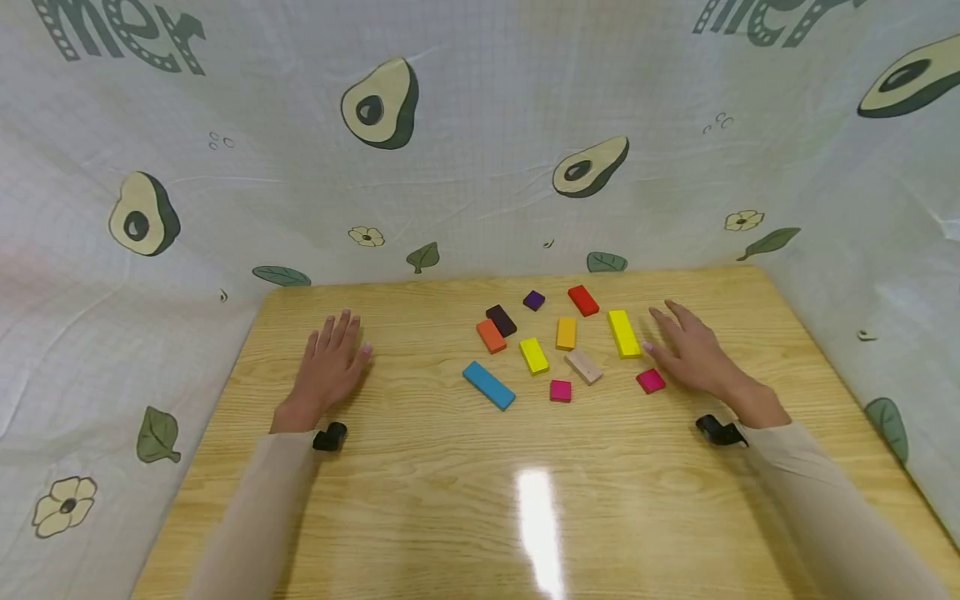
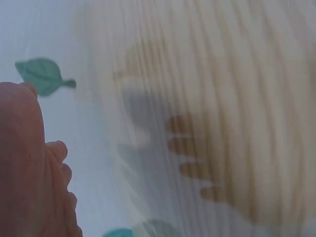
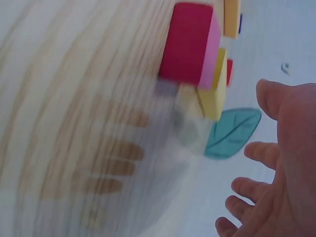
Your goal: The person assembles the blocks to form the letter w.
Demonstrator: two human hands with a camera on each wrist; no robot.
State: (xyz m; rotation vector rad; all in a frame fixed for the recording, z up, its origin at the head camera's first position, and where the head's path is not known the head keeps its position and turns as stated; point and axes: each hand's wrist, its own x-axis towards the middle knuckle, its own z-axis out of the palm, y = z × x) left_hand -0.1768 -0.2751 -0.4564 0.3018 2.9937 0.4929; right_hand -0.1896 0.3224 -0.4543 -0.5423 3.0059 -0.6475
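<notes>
My left hand [image 1: 328,371] is over the left part of the wooden table, fingers straight and holding nothing. On the other side my right hand [image 1: 697,354] hovers with spread fingers, close to a long yellow block [image 1: 623,334] and a pink square block [image 1: 650,381]. In the right wrist view the pink block [image 3: 190,44] looms large beside the fingers, apart from them. Between the hands lie a blue block [image 1: 489,385], another pink block [image 1: 560,391], a shorter yellow block [image 1: 534,356], an orange-red block [image 1: 491,337] and a beige block [image 1: 583,366].
Farther back are a dark brown block [image 1: 501,321], a small purple block [image 1: 534,300], a red block [image 1: 583,300] and a yellow-orange block [image 1: 566,333]. The wooden table [image 1: 420,500] meets a white cloth [image 1: 480,208] printed with avocados at the back and sides.
</notes>
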